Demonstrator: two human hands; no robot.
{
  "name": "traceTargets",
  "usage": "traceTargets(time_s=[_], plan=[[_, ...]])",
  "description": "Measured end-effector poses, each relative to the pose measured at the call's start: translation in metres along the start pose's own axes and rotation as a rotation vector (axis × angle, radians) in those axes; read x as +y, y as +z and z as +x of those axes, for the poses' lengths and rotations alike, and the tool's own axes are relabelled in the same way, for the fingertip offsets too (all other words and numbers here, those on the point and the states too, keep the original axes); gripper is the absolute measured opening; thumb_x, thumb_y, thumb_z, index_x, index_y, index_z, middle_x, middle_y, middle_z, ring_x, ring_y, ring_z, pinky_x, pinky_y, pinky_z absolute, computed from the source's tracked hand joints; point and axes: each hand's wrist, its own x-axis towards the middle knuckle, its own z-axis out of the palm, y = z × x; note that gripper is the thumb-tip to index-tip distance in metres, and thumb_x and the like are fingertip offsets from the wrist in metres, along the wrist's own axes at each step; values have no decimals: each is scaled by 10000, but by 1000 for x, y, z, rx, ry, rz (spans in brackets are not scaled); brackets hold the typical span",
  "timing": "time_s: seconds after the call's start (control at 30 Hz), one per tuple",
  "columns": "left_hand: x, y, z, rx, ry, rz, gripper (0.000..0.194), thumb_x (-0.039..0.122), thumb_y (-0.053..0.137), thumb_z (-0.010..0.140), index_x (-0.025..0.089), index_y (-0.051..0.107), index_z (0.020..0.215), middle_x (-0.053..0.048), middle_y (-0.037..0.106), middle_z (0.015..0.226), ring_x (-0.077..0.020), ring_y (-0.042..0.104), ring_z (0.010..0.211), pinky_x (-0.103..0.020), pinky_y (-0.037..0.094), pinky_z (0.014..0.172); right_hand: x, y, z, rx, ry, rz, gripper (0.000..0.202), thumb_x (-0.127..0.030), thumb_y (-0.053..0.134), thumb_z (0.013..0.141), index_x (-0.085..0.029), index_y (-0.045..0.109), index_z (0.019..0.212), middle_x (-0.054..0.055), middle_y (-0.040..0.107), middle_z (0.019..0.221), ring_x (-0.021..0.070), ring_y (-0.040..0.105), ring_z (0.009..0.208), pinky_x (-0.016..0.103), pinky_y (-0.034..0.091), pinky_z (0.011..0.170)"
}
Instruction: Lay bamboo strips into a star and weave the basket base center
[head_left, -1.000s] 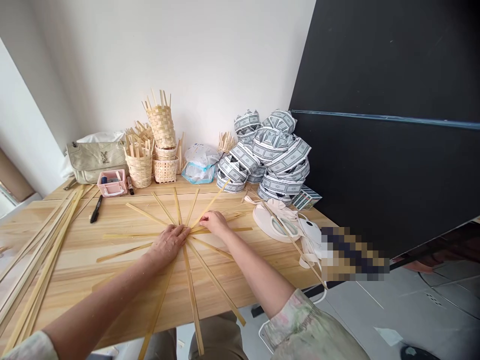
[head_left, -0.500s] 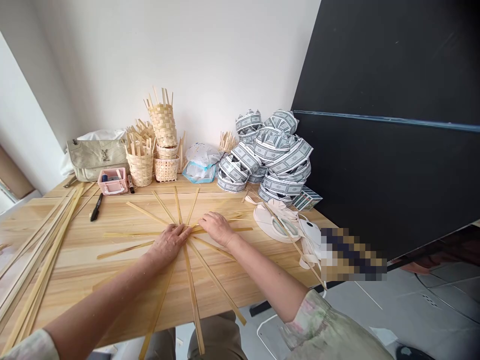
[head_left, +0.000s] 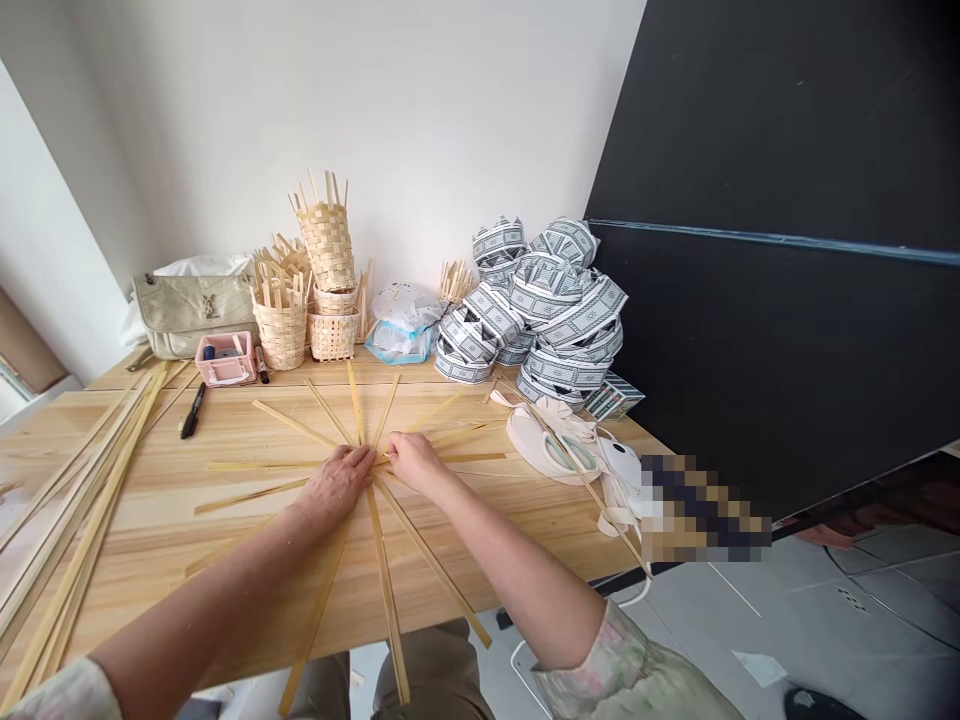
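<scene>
Thin bamboo strips lie crossed like the spokes of a wheel on the wooden table. My left hand presses down on them just left of their crossing point, its fingers over the strips. Right beside it, my right hand is closed in a pinch on a thin strip near the crossing. The crossing itself is partly hidden by the hands. Several strips reach past the table's front edge.
Loose strips lie at the left, near a black marker. Behind stand a pink basket, a bag, woven baskets and patterned bands. White tape rolls sit at the right, before a black panel.
My right hand has moved slightly left and toward me, and its fingers have curled into a pinch. Strips behind it now show more. My left hand has barely shifted.
</scene>
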Motion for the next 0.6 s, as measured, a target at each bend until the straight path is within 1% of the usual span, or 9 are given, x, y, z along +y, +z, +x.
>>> traceTargets(time_s=[0.1, 0.17, 0.3, 0.4, 0.5, 0.6], plan=[[0, 2, -1, 11, -12, -3, 322, 178, 437, 827, 156, 471, 1147, -73, 515, 1161, -214, 481, 993, -337, 383, 896, -2, 2, 1, -16, 41, 25, 138, -130, 474, 737, -179, 590, 793, 29, 632, 769, 129, 528, 691, 213, 305, 553], [0, 2, -2, 22, -29, -17, 320, 175, 431, 829, 165, 467, 1146, -80, 511, 1155, -214, 476, 1010, -344, 389, 893, -4, 4, 0, -5, 47, 40, 146, -118, 472, 737, -177, 579, 816, 32, 628, 793, 130, 525, 717, 210, 312, 576], [2, 0, -1, 23, -31, -23, 305, 169, 433, 826, 154, 470, 1128, -100, 510, 1151, -220, 471, 1025, -348, 386, 899, -8, 4, -7, 42, 10, 65, 154, -117, 434, 762, -181, 556, 831, 38, 610, 839, 136, 516, 766, 217, 319, 635], [3, -5, 0, 10, -15, -31, 287, 153, 428, 826, 167, 469, 1110, -86, 533, 1123, -211, 484, 1009, -344, 387, 891, -11, 2, -10, 62, 1, 87, 152, -112, 421, 760, -178, 545, 815, 41, 602, 836, 137, 513, 769, 218, 322, 648], [4, -9, 1, -10, -10, -48, 276, 145, 444, 819, 162, 467, 1094, -81, 552, 1093, -205, 499, 997, -338, 389, 879, -13, 2, -9, 71, 47, 114, 158, -112, 418, 751, -179, 541, 825, 35, 605, 812, 134, 514, 759, 212, 326, 627], [4, -10, 1, -17, -8, -58, 270, 146, 453, 819, 150, 471, 1089, -87, 554, 1090, -203, 502, 997, -329, 385, 878, -15, 3, -5, 46, 120, 138, 171, -103, 442, 713, -182, 560, 810, 34, 614, 792, 135, 524, 715, 210, 327, 576]])
